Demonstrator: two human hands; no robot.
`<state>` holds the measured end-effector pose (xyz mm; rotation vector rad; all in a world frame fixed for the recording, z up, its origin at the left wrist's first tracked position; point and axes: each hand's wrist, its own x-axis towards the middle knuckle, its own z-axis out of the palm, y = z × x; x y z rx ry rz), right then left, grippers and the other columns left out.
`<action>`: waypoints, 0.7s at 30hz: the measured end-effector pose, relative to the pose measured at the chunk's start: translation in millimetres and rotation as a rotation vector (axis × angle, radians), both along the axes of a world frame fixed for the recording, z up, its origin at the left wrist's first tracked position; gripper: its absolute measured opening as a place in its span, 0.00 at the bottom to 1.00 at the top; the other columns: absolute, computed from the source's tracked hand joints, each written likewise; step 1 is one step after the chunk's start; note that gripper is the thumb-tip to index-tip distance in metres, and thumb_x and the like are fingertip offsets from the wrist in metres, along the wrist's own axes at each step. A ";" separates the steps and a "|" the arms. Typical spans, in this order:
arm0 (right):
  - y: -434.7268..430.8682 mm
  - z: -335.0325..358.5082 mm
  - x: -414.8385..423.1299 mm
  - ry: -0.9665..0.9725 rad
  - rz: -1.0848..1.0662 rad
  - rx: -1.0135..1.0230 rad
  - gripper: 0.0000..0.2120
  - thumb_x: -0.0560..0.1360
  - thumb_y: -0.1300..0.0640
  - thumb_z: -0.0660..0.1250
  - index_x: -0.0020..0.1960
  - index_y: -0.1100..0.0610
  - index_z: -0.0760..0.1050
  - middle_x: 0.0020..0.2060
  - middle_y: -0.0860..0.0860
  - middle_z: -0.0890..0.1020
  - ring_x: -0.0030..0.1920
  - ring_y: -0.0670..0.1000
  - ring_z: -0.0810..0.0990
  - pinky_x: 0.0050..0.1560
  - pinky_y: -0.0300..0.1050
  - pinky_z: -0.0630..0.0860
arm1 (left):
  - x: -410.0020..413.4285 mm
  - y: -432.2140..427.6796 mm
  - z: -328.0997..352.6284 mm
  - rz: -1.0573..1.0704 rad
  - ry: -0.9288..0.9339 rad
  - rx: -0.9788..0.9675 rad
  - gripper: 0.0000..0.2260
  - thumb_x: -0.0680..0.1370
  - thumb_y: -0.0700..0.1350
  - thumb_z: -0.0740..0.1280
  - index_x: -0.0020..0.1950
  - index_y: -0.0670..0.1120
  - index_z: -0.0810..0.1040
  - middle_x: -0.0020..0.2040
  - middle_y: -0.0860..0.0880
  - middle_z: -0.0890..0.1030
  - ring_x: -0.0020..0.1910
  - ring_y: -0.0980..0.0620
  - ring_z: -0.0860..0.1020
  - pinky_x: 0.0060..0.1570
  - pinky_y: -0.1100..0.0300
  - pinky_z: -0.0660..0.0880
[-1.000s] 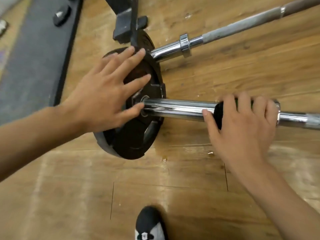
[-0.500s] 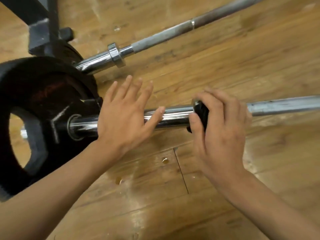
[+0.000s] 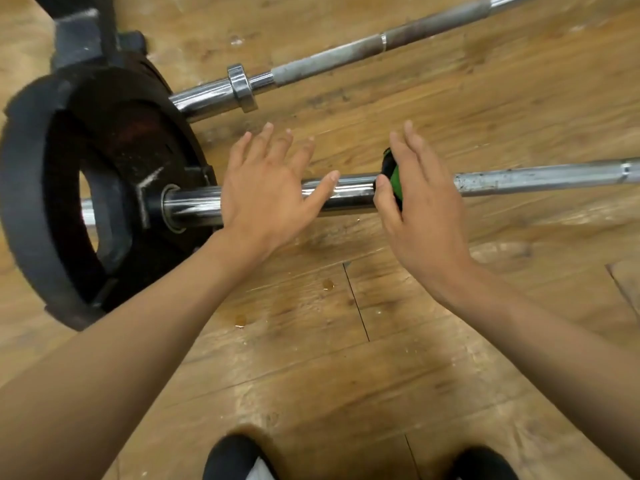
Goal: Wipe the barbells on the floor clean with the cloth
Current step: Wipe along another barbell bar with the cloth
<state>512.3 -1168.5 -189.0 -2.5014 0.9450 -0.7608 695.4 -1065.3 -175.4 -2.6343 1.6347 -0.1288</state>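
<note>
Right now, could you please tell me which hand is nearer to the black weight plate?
Left. The left hand lies on the shiny bar close beside the weight plate; the right hand is farther along that bar, on the cloth.

Near barbell sleeve (image 3: 194, 206): polished chrome metal, mirror-glossy.
Near barbell shaft (image 3: 540, 178), right of frame: duller metal, dark-speckled.
Far barbell grip (image 3: 329, 58): grey metal, rough, matt.
Weight plate (image 3: 27, 202): black, matt, scuffed rim.
Cloth (image 3: 394, 181): black and green fabric.
Floor (image 3: 346, 375): wood planks, soft sheen, wet drops.
</note>
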 end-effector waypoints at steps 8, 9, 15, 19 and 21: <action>-2.9 -13.1 5.3 -0.053 -0.033 -0.159 0.22 0.85 0.52 0.59 0.74 0.62 0.72 0.69 0.59 0.77 0.71 0.58 0.74 0.77 0.61 0.64 | 2.2 -3.3 -4.0 0.007 -0.019 -0.022 0.38 0.82 0.71 0.40 0.80 0.52 0.70 0.78 0.43 0.72 0.82 0.41 0.62 0.80 0.42 0.53; -2.3 -13.4 4.4 -0.056 -0.038 -0.165 0.21 0.85 0.52 0.59 0.74 0.62 0.72 0.68 0.59 0.78 0.70 0.58 0.75 0.76 0.61 0.64 | 1.6 -2.9 -4.2 0.009 -0.013 -0.019 0.38 0.81 0.71 0.39 0.80 0.52 0.70 0.77 0.43 0.73 0.81 0.41 0.62 0.80 0.42 0.53; 5.7 -13.7 2.6 -0.015 -0.075 -0.195 0.22 0.85 0.53 0.58 0.75 0.62 0.71 0.71 0.59 0.76 0.72 0.59 0.73 0.79 0.59 0.60 | -3.5 -1.3 -0.8 0.030 0.046 0.014 0.39 0.80 0.71 0.38 0.78 0.55 0.72 0.71 0.47 0.80 0.79 0.44 0.67 0.80 0.43 0.54; 20.3 -18.1 -2.8 -0.056 -0.074 -0.178 0.21 0.86 0.55 0.58 0.76 0.63 0.69 0.74 0.60 0.72 0.74 0.60 0.70 0.76 0.61 0.65 | -7.6 2.5 0.3 0.037 0.073 0.036 0.41 0.78 0.71 0.36 0.80 0.55 0.70 0.73 0.48 0.79 0.80 0.45 0.65 0.81 0.44 0.52; 27.5 -20.7 -7.5 -0.092 -0.075 -0.151 0.21 0.85 0.56 0.59 0.76 0.63 0.69 0.75 0.60 0.71 0.75 0.59 0.69 0.76 0.62 0.65 | -11.4 6.4 -0.1 0.038 0.073 0.028 0.42 0.77 0.71 0.34 0.79 0.55 0.71 0.72 0.48 0.79 0.80 0.46 0.66 0.81 0.45 0.52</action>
